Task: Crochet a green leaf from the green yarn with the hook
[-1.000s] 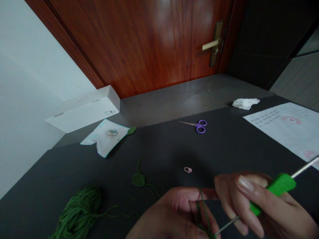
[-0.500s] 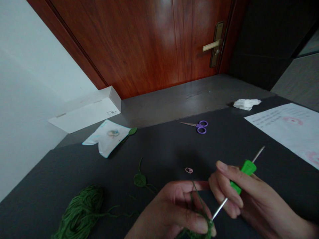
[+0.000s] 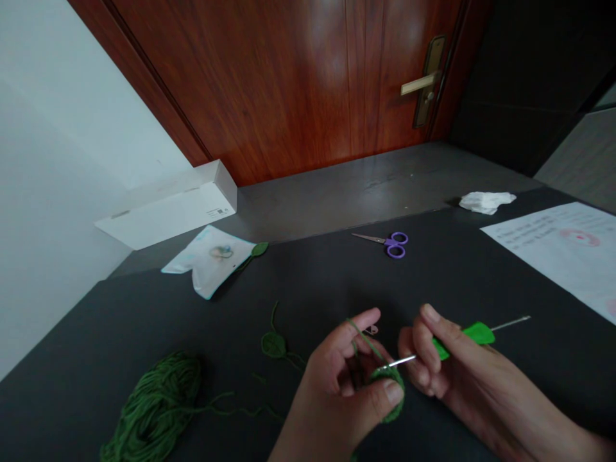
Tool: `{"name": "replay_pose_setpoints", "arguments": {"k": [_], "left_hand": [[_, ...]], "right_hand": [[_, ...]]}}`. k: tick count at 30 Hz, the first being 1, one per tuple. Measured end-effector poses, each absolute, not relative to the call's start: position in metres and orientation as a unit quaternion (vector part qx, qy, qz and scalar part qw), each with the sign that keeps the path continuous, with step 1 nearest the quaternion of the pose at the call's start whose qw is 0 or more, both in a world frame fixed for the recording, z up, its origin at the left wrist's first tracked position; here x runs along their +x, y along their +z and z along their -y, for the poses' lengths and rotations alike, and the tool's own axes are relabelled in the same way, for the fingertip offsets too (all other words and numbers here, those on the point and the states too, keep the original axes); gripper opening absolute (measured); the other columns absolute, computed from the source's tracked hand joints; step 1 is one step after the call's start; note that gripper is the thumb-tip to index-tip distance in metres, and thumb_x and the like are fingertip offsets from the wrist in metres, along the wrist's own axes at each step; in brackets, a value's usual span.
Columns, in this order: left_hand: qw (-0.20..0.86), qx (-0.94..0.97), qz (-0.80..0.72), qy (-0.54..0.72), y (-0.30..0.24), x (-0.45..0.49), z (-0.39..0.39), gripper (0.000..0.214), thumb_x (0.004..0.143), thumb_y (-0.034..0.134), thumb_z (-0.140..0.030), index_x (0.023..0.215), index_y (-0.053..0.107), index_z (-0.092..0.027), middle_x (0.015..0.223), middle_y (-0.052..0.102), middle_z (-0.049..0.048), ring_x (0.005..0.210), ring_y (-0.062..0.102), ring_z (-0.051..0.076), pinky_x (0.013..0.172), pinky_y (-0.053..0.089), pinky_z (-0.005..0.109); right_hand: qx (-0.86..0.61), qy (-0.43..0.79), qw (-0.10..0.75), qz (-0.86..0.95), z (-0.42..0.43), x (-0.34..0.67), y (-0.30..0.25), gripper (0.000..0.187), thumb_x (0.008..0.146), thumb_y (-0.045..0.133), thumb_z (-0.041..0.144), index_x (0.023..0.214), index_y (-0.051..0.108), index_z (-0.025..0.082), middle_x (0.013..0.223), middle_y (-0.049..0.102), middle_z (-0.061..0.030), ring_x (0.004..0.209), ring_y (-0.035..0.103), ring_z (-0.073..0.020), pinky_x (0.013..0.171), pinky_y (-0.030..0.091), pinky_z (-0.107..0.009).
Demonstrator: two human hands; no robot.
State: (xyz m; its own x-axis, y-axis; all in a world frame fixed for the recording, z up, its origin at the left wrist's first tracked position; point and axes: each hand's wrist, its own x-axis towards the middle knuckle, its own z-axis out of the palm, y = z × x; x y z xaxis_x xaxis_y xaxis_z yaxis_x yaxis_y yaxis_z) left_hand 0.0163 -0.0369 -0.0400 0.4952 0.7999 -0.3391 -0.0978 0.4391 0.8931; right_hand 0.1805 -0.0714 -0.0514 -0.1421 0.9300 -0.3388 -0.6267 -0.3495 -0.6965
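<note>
My left hand (image 3: 344, 391) pinches a small green crochet piece (image 3: 395, 412) between thumb and fingers, and a strand of green yarn runs over its raised index finger. My right hand (image 3: 447, 359) is closed round the green handle of a crochet hook (image 3: 479, 333). The hook's metal tip meets the upper edge of the crochet piece, where the yarn comes in. Just behind the left fingers, a pink stitch marker (image 3: 372, 330) is partly covered. A skein of green yarn (image 3: 154, 407) lies to the left, its strand trailing toward my left hand.
A small green crocheted leaf (image 3: 274, 344) with yarn tails lies left of my hands. Purple-handled scissors (image 3: 395, 245) lie farther back. Beyond are a plastic packet (image 3: 212, 260) beside another leaf (image 3: 260, 249), a white box (image 3: 178, 208), a crumpled tissue (image 3: 486, 202) and a printed sheet (image 3: 553, 240).
Both hands have shifted; the crochet piece is higher and more visible. The hook has tilted flatter, and my left index finger has lifted with the yarn, now partly covering the stitch marker.
</note>
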Motion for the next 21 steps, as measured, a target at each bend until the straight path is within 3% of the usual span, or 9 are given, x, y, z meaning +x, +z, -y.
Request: {"name": "replay_pose_setpoints", "arguments": {"k": [21], "left_hand": [[0.715, 0.434, -0.416, 0.358, -0.0379, 0.0184, 0.0387, 0.056, 0.071, 0.074, -0.016, 0.125, 0.060, -0.024, 0.075, 0.061, -0.0050, 0.065, 0.048, 0.008, 0.075, 0.041, 0.029]], "right_hand": [[-0.405, 0.722, 0.533, 0.174, 0.0676, 0.1852, -0.0468, 0.041, 0.081, 0.069, 0.051, 0.056, 0.062, 0.020, 0.060, 0.056, 0.0017, 0.058, 0.046, -0.0127, 0.059, 0.043, -0.024]]}}
